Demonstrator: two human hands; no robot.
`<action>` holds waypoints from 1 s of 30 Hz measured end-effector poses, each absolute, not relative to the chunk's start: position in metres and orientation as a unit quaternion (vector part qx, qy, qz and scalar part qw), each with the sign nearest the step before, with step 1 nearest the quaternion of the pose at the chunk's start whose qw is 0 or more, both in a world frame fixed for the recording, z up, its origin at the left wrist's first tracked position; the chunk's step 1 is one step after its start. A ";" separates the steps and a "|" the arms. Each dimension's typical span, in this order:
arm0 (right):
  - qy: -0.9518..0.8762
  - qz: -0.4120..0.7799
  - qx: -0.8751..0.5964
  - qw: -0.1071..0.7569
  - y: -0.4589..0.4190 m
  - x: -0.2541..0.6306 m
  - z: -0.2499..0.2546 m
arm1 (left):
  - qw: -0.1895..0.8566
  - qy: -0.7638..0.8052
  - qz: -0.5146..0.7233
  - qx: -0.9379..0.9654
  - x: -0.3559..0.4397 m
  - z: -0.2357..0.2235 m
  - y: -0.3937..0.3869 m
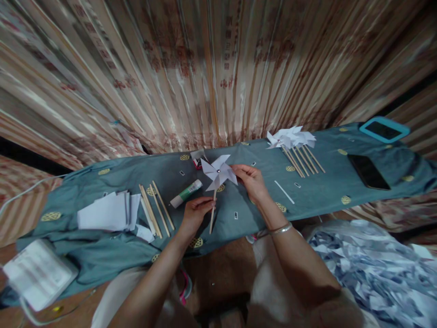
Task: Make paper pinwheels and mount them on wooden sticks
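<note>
A white paper pinwheel (223, 175) on a wooden stick stands over the middle of the cloth-covered table, a small shiny pin at its centre. My left hand (196, 215) pinches the stick below the blades. At the right side, the fingertips of my right hand (251, 182) are closed at the edge of a blade; the exact grip is partly hidden. A glue stick (186, 194) with a green label lies just left of the pinwheel. Behind the blades sits a small red-and-white item (197, 163), partly covered. Several loose wooden sticks (160, 207) lie farther left.
Stacked white paper pieces (104, 212) lie at the left, near a white box with a cable (41, 273). Several finished pinwheels (292, 137) rest at the back right. Beyond them are a black phone (368, 171) and a blue-framed device (384, 129). Paper scraps (375, 273) fill the lower right.
</note>
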State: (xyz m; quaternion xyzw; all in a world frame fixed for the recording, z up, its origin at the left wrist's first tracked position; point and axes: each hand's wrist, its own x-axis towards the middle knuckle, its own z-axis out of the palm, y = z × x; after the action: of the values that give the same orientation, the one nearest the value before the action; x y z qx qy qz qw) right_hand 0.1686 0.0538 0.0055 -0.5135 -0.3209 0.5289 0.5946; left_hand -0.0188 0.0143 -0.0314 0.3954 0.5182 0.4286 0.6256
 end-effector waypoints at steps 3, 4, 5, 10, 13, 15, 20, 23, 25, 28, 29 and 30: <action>-0.324 0.526 -0.519 0.590 0.053 0.167 0.005 | 0.627 0.519 0.435 0.384 -0.018 -0.030 0.014; -0.322 0.529 -0.520 0.589 0.053 0.167 0.005 | 0.628 0.519 0.437 0.381 -0.018 -0.029 0.014; -0.319 0.534 -0.519 0.587 0.053 0.166 0.005 | 0.627 0.520 0.439 0.379 -0.018 -0.029 0.014; -0.313 0.563 -0.497 0.581 0.050 0.165 0.007 | 0.624 0.522 0.442 0.377 -0.017 -0.030 0.014; -0.313 0.571 -0.491 0.578 0.049 0.164 0.005 | 0.619 0.523 0.448 0.377 -0.017 -0.031 0.014; -0.306 0.579 -0.490 0.575 0.049 0.163 0.003 | 0.616 0.524 0.451 0.378 -0.017 -0.032 0.015; -0.268 0.605 -0.475 0.580 0.047 0.157 0.002 | 0.615 0.528 0.456 0.366 -0.017 -0.032 0.015; -0.258 0.619 -0.468 0.576 0.046 0.153 0.003 | 0.611 0.529 0.463 0.363 -0.018 -0.032 0.015; -0.257 0.626 -0.465 0.571 0.044 0.151 0.003 | 0.605 0.529 0.464 0.373 -0.018 -0.033 0.015; -0.252 0.631 -0.464 0.569 0.043 0.149 0.002 | 0.602 0.527 0.462 0.382 -0.019 -0.034 0.015; -0.251 0.631 -0.464 0.568 0.043 0.148 0.002 | 0.603 0.527 0.463 0.381 -0.020 -0.035 0.015; -0.252 0.632 -0.463 0.568 0.043 0.147 0.001 | 0.604 0.527 0.463 0.378 -0.020 -0.035 0.015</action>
State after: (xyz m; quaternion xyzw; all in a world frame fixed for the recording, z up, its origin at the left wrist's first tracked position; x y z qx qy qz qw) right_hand 0.1474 0.0426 0.0014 -0.4633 -0.2518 0.6320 0.5679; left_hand -0.0199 0.0154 -0.0354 0.3784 0.5268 0.4630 0.6041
